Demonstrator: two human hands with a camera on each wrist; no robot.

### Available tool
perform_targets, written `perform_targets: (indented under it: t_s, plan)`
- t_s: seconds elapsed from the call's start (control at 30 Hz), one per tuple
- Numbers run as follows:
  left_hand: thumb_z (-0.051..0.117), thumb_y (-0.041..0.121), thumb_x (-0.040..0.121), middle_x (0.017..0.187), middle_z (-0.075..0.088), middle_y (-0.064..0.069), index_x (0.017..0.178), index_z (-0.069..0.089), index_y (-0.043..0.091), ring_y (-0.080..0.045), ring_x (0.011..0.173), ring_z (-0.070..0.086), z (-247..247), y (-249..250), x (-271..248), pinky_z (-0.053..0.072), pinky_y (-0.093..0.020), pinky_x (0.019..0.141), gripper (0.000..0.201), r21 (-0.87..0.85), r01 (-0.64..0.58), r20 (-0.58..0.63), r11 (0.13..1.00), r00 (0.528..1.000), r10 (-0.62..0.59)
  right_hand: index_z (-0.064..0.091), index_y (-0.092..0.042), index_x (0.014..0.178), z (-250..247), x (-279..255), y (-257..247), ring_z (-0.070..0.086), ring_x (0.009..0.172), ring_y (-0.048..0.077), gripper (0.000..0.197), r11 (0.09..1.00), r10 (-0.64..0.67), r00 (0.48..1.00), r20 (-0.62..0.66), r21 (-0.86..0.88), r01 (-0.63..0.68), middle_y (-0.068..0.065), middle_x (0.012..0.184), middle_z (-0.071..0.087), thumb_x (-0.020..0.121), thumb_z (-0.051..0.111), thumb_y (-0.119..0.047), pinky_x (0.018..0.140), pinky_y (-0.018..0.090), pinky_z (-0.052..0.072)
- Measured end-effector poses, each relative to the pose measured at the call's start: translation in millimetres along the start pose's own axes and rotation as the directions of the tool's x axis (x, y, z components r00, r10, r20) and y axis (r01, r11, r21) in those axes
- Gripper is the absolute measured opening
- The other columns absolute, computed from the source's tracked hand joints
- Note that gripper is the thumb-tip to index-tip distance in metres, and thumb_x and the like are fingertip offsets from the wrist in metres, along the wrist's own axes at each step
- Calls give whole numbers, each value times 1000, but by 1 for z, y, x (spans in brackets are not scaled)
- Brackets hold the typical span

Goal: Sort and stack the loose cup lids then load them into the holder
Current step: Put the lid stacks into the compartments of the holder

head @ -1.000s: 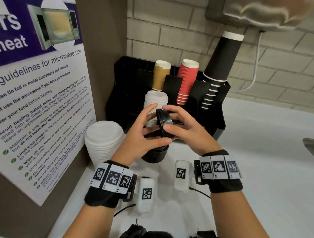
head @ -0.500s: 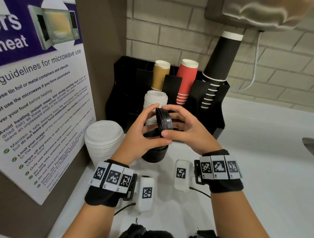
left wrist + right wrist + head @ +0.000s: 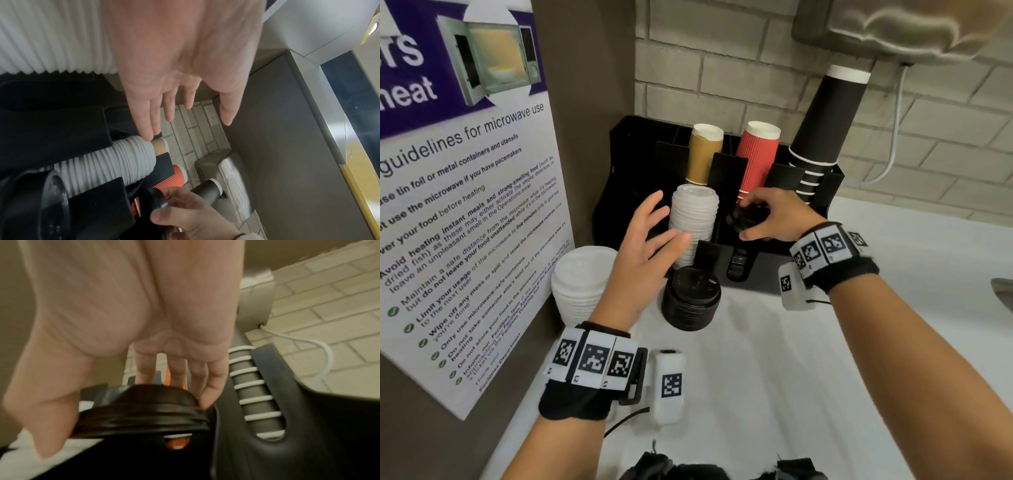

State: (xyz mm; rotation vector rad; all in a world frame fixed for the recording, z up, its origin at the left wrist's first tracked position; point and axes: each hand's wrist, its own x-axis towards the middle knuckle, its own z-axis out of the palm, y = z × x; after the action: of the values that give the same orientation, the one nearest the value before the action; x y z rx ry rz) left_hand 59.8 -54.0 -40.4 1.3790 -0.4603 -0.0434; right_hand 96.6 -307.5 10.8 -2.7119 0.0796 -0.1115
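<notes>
My right hand (image 3: 760, 219) grips a small stack of black lids (image 3: 744, 219) (image 3: 141, 412) over a front slot of the black holder (image 3: 770, 270), where more black lids (image 3: 738, 263) sit. My left hand (image 3: 650, 236) (image 3: 180, 105) hovers with fingers spread and holds nothing, just left of the white lid stack (image 3: 693, 219) standing in the holder. A loose stack of black lids (image 3: 691, 298) stands on the counter in front. A stack of white lids (image 3: 582, 284) stands at the left by the wall.
Tan cups (image 3: 703, 154), red cups (image 3: 758, 157) and tall black cups (image 3: 825, 123) stand in the holder's back slots. A poster panel (image 3: 448, 205) walls off the left. A metal dispenser (image 3: 893, 31) hangs above right. White counter (image 3: 756, 394) stretches to the right.
My left hand let go of the black lids and opened. My right hand carried them right and back, tipping them flat over the holder's slot.
</notes>
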Motion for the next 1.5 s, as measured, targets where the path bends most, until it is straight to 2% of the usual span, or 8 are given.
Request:
perform_targets:
  t_s: [0.37, 0.5, 0.73, 0.83, 0.93, 1.03, 1.17, 1.5]
  plan:
    - [65, 43, 73, 141, 45, 16, 139, 38, 42, -1, 120, 56, 1, 3, -1, 46, -37, 106, 71, 40, 30, 15, 999, 999, -30, 50, -19, 132, 35, 4, 3, 49, 110, 24, 66, 954, -28, 984, 174, -290, 78, 9, 127, 46, 72, 78, -20, 88, 31, 46]
    - [65, 45, 72, 136, 46, 22, 131, 41, 49, 4, 116, 57, 3, 5, -2, 46, -34, 105, 63, 41, 16, 34, 999, 999, -17, 45, -18, 134, 45, -4, 2, 45, 114, 29, 73, 888, -12, 993, 120, -456, 66, 11, 125, 46, 70, 80, -24, 92, 41, 47]
    - [65, 44, 72, 139, 46, 19, 132, 41, 48, 0, 118, 57, 4, 5, -3, 46, -34, 104, 65, 44, 11, 30, 999, 999, -12, 45, -11, 131, 54, -13, -3, 46, 112, 30, 60, 864, -25, 995, 95, -498, 70, 13, 120, 46, 78, 73, -14, 84, 39, 49]
    - [66, 45, 70, 141, 46, 15, 136, 40, 43, 0, 118, 57, 1, 5, -3, 47, -34, 104, 70, 46, 13, 14, 999, 1000, -13, 51, -8, 126, 47, -20, -8, 47, 111, 32, 50, 925, -80, 996, -31, -376, 62, 14, 121, 48, 80, 69, -9, 89, 38, 47]
    - [66, 43, 73, 136, 51, 12, 131, 47, 40, -3, 116, 59, -2, 5, -3, 48, -36, 103, 61, 62, 3, -12, 998, 1000, -3, 59, -4, 102, 47, -34, -24, 55, 91, 30, 24, 972, -225, 931, -288, -136, 193, 14, 103, 55, 79, 66, -9, 79, 38, 48]
    - [65, 39, 75, 130, 55, 11, 125, 51, 37, -5, 114, 60, -2, 5, -3, 49, -35, 102, 52, 67, -11, -28, 998, 1000, 13, 56, -10, 94, 60, -46, -44, 55, 82, 23, 29, 973, -231, 970, -74, -14, 231, 7, 94, 54, 80, 72, -30, 75, 37, 49]
    - [66, 27, 84, 130, 54, 10, 125, 51, 37, -4, 113, 61, -3, 3, -2, 51, -28, 96, 44, 65, -14, -22, 998, 1000, 15, 43, -18, 98, 86, -50, -54, 50, 89, 23, 54, 980, -153, 971, 186, -95, 173, -1, 100, 40, 72, 75, -52, 76, 33, 46]
    - [66, 23, 86, 131, 53, 8, 125, 51, 35, -6, 113, 61, -5, -2, 0, 52, -19, 83, 44, 16, -41, -6, 999, 999, 41, 39, -18, 106, 112, -50, -57, 52, 90, 33, 64, 987, -117, 977, 177, -84, 134, 3, 106, 37, 63, 80, -42, 79, 47, 51]
